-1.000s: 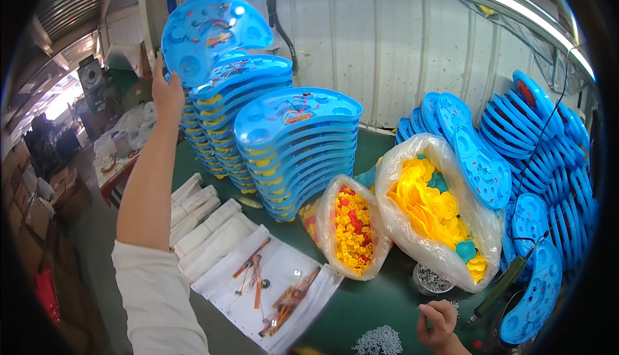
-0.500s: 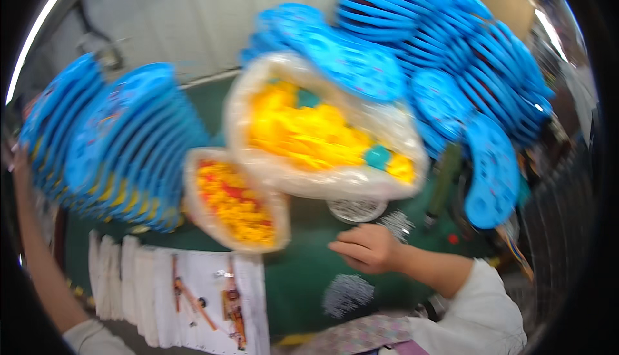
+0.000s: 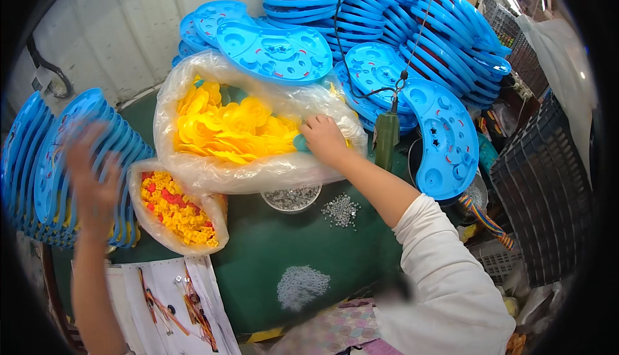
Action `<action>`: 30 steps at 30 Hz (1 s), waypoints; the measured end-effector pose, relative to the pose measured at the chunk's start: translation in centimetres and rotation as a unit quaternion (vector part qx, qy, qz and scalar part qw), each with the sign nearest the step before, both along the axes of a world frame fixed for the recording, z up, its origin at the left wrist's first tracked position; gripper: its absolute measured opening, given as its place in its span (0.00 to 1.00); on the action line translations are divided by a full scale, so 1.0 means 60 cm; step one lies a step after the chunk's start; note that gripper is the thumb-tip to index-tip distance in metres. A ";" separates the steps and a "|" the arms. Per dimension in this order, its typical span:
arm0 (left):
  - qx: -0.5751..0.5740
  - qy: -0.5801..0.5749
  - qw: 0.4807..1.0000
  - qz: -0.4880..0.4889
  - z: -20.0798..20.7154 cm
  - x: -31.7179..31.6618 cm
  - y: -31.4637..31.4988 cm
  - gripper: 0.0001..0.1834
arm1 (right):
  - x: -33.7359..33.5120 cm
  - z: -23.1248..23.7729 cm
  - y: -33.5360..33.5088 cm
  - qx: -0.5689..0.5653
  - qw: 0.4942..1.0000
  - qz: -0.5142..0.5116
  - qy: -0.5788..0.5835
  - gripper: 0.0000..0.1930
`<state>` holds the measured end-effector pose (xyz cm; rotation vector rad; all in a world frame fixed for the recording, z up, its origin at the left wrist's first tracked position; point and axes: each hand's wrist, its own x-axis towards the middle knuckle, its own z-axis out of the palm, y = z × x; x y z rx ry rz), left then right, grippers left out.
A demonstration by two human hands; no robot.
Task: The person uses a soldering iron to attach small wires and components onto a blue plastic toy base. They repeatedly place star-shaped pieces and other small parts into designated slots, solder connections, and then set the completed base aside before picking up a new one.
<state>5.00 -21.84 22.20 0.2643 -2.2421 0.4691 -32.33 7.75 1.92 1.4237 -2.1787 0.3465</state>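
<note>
My right hand point(image 3: 325, 137) reaches into the right part of a large clear plastic bag point(image 3: 258, 181) full of yellow flower-shaped plastic pieces point(image 3: 225, 126). Its bent fingers are closed at a round teal piece point(image 3: 300, 142) lying by the yellow ones; the fingertips are partly hidden. My left hand point(image 3: 93, 174) is raised in front of a row of blue curved plastic panels point(image 3: 71, 123) standing on edge. Motion smears its fingers, so I cannot make out whether they hold anything.
A smaller bag point(image 3: 219, 226) holds small yellow and red parts. Close by are a bowl of screws point(image 3: 291, 200), loose metal pieces point(image 3: 342, 212) and small clear pieces point(image 3: 303, 287). A green electric screwdriver point(image 3: 387, 139) hangs on a cord. Blue panels point(image 3: 445, 142) are stacked behind; wires lie on white sheets point(image 3: 213, 303).
The view has swung right. My right hand has moved from above the table by the loose metal pieces up into the large bag. My left hand has come rightward from the panels' outer edge.
</note>
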 end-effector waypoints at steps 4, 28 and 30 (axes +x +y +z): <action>0.298 -0.161 0.907 -0.250 -0.116 -0.187 0.164 0.17 | 0.045 0.021 0.002 -0.062 0.998 0.006 0.003 0.11; 0.252 -0.293 0.918 -0.085 -0.306 -0.415 0.179 0.18 | 0.156 0.122 -0.009 -0.340 0.823 0.192 -0.412 0.25; 0.316 -0.177 0.924 -0.124 -0.311 -0.423 0.216 0.13 | 0.092 0.141 -0.075 -0.385 0.644 0.204 -0.629 0.29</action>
